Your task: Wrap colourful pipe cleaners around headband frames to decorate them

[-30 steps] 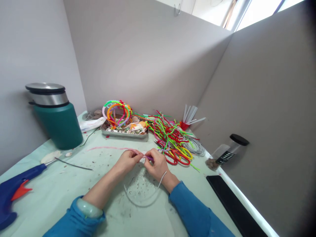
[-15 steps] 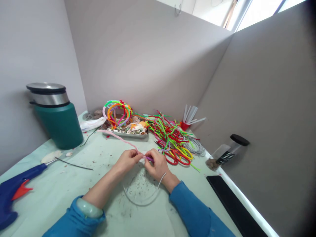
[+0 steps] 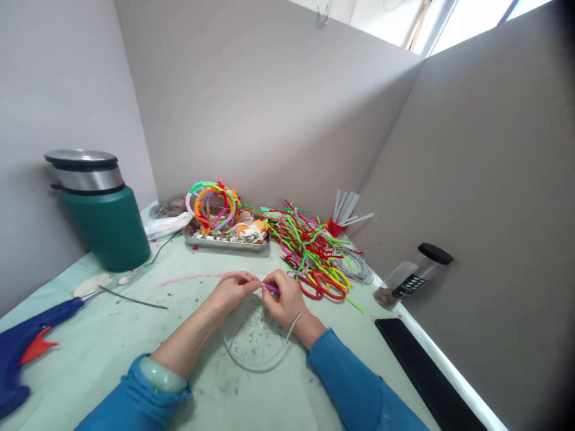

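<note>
My left hand (image 3: 234, 294) pinches a pink pipe cleaner (image 3: 193, 277), whose loose tail stretches left above the table. Fingertip to fingertip with it, my right hand (image 3: 286, 300) is closed on a short purple fuzzy length (image 3: 272, 289), perhaps pipe cleaner wound on a wire. Below both hands hangs a curved grey wire (image 3: 257, 371), its free end rising by my right wrist. How the pink, purple and grey pieces join is hidden by my fingers.
Scissors (image 3: 330, 286) lie before a heap of coloured pipe cleaners (image 3: 305, 239). Behind are a metal tray (image 3: 224, 244) of shells and fuzzy rings (image 3: 215, 206). A green flask (image 3: 105, 230) and blue glue gun (image 3: 45, 326) are left; a clear jar (image 3: 415, 278) and black slab (image 3: 422, 365) right.
The pink pipe cleaner's tail has swung down and toward me, from slanting up near the tray to lying almost level at left. Both hands stay nearly in place.
</note>
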{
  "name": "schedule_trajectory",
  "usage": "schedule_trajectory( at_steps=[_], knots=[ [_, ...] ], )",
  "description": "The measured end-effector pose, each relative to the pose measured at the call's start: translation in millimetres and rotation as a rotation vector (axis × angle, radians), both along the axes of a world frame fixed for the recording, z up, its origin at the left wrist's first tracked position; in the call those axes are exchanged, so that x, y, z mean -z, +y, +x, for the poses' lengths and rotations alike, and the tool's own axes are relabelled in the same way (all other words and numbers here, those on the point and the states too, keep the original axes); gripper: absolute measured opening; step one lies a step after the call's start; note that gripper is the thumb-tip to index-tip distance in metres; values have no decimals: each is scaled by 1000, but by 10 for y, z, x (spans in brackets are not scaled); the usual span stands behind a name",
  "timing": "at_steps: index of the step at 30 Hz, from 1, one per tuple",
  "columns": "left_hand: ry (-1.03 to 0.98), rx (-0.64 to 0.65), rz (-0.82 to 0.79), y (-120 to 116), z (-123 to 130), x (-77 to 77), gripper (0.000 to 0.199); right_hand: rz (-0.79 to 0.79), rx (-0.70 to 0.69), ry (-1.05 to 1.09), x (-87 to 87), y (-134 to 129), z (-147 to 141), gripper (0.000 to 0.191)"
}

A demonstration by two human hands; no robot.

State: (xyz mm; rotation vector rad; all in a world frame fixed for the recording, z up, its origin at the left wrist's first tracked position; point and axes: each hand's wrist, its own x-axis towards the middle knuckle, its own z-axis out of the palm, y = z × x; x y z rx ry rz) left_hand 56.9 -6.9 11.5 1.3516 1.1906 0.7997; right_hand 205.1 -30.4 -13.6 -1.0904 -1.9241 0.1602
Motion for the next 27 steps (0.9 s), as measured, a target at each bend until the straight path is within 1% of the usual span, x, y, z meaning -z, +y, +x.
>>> schedule_trajectory(
  at_steps=[5, 11, 15, 18, 22, 25, 27],
  knots=[
    [9, 7, -7, 19, -26, 54, 33, 5, 7, -29, 25, 12, 0, 5],
    [-16, 105, -49, -2, -61, 4, 39, -2, 36, -24, 50, 32, 24, 5],
    [-19, 141, 8, 11, -72, 31, 35, -5, 36, -24, 48, 30, 28, 6],
    [2, 105, 75, 19, -63, 58, 34, -5, 32, -26, 46, 24, 20, 5],
    [37, 26, 103, 7, -31, 34, 35, 0, 33, -36, 51, 19, 10, 4],
    [60, 12, 123, 16, -14, 35, 32, 3, 21, -44, 50, 16, 8, 3],
    [83, 5, 127, 39, -12, 73, 31, 4, 16, -48, 45, 13, 7, 2]
  ],
)
